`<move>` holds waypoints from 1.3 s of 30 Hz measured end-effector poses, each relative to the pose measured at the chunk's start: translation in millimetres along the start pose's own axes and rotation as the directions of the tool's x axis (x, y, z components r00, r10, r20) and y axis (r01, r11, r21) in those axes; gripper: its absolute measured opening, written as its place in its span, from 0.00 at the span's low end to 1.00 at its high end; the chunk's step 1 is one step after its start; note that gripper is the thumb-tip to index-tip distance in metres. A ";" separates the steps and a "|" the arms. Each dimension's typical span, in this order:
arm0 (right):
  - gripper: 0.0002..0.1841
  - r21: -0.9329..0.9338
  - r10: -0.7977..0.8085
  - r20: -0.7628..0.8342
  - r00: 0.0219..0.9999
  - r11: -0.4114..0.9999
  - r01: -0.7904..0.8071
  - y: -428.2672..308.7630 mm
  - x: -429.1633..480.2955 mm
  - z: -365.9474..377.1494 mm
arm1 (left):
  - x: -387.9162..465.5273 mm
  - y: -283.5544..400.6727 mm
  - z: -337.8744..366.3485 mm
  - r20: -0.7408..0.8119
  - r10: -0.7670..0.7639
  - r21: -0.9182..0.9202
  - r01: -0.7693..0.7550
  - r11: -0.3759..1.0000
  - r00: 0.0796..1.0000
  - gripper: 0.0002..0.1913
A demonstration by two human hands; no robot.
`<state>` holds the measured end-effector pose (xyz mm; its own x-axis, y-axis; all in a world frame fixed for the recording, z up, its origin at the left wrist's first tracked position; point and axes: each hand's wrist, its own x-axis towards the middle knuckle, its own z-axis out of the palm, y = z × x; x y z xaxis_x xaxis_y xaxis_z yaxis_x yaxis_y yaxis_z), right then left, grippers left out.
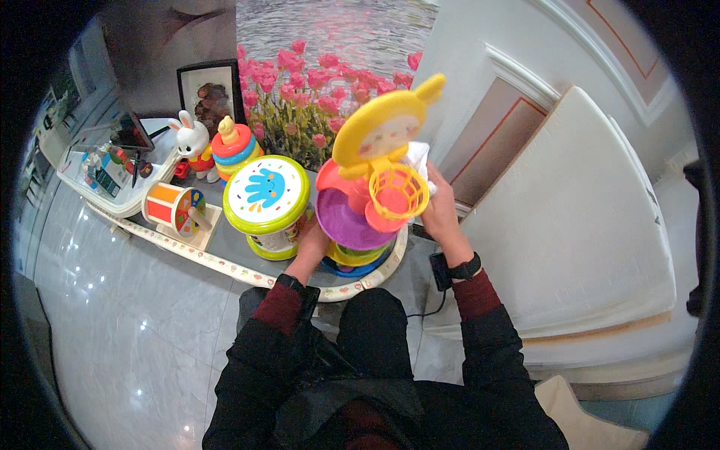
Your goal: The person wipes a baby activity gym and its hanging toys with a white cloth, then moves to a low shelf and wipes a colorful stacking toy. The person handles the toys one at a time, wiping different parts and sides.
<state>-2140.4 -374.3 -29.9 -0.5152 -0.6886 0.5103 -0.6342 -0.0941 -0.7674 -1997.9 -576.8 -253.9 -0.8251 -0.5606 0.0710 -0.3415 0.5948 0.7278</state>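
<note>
A plastic stacking ball-ramp toy (350,224) stands in front of me, with purple, green, yellow and blue tiers. On its top are a yellow cartoon-face board (388,132) and a small yellow basketball hoop (398,194). My right hand (441,207) holds a white cloth (418,160) against the right edge of the face board. My left hand (314,243) reaches in between the ramp toy and a toy drum (267,194); its fingers are mostly hidden, so whether they grip the ramp toy is unclear.
On the grey tabletop (222,243) with padded edging stand a wooden drum toy (177,207), a ring stacker (233,147) and a rabbit figure (193,140). A white tray (121,208) sits at the left. A large white panel (579,225) leans at the right, near my right arm.
</note>
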 end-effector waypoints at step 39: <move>0.15 0.659 0.652 0.043 0.757 0.551 -0.512 -34.6 -75.2 5.4 | -31.2 28.6 -32.0 -0.014 -0.071 0.301 0.072 0.951 0.997 0.23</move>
<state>-2076.6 -323.2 -43.8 -0.7789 -0.6134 -0.1306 0.2939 -0.1731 -0.9400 -1967.6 -560.8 -213.4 -0.7925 -0.6092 0.0287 -0.5192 0.6987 0.4921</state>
